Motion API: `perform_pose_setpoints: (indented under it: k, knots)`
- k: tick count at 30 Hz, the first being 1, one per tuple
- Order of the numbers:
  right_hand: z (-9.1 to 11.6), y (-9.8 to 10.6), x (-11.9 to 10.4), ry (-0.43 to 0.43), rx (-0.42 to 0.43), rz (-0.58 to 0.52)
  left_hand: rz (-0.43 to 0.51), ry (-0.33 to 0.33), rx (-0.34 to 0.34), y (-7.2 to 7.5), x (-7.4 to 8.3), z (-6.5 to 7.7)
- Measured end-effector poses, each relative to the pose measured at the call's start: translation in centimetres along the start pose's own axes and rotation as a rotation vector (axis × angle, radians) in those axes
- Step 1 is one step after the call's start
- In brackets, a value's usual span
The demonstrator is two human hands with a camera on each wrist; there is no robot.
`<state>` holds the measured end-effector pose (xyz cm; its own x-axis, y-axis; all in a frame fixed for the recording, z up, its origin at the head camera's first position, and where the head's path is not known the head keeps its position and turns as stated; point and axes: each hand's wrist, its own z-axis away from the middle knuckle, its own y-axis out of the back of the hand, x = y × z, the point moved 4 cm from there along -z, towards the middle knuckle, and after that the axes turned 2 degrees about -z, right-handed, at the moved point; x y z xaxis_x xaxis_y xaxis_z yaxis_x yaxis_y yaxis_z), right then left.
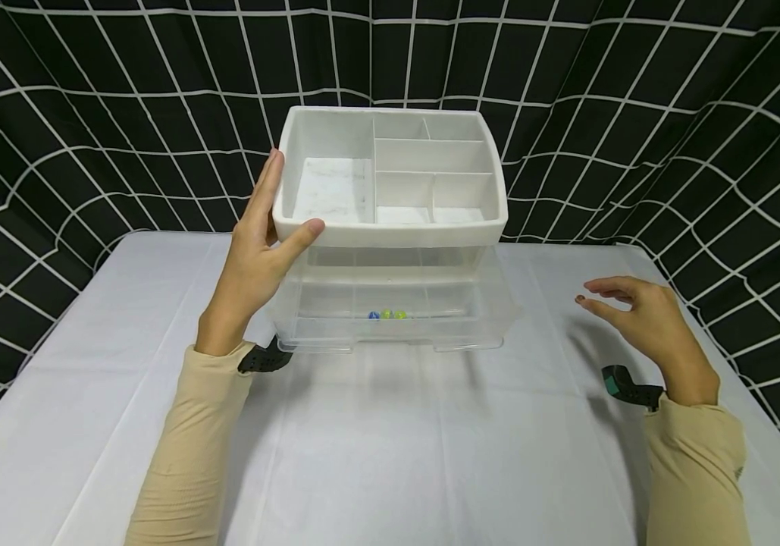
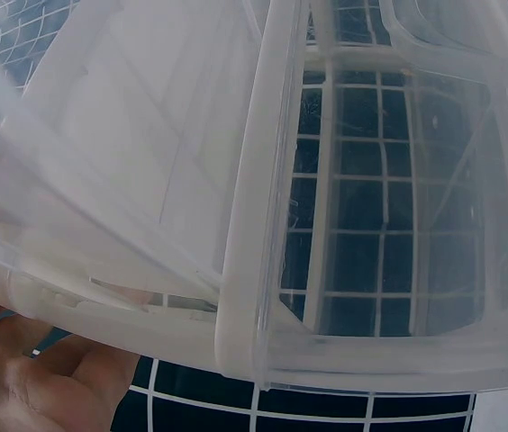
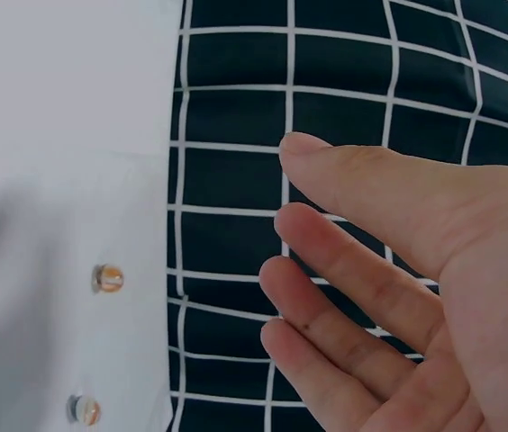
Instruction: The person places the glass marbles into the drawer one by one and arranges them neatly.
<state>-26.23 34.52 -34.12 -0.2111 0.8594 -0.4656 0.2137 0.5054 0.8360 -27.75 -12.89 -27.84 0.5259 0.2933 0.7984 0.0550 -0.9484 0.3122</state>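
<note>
A white drawer organizer (image 1: 390, 235) stands on the table, its top divided into several compartments. Its clear lower drawer (image 1: 314, 331) is pulled out toward me. Inside it lie a blue marble (image 1: 374, 315) and yellow-green marbles (image 1: 399, 315). My left hand (image 1: 253, 243) holds the organizer's left front corner, thumb over the front rim, fingers along the side. To the right, my right hand (image 1: 642, 318) hovers over the table with relaxed fingers and nothing between them. The right wrist view shows two orange-and-white marbles, one marble (image 3: 107, 278) above the other marble (image 3: 84, 410).
A white cloth covers the table (image 1: 376, 447). Behind and along both sides hangs a black curtain (image 1: 635, 98) with a white grid. Dark wrist-camera mounts sit on both wrists, the left mount (image 1: 267, 356) close to the drawer's left front corner.
</note>
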Motion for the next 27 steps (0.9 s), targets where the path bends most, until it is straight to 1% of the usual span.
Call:
perform_pose_setpoints:
  k: [5,19,21,27]
  knots:
    - [0.2,-0.2,0.7,0.001,-0.013,0.010,0.006,0.000,0.000,0.0,0.0,0.0]
    - [0.6,-0.8,3.5,-0.012,0.002,0.054,0.004,-0.001,0.000,-0.1,0.0,0.0]
    - [0.6,-0.8,3.9,-0.024,0.002,0.066,0.003,0.000,-0.001,-0.1,0.0,0.0]
    - [0.8,-1.2,4.7,-0.042,-0.023,0.046,0.002,0.014,-0.002,-0.1,-0.1,0.0]
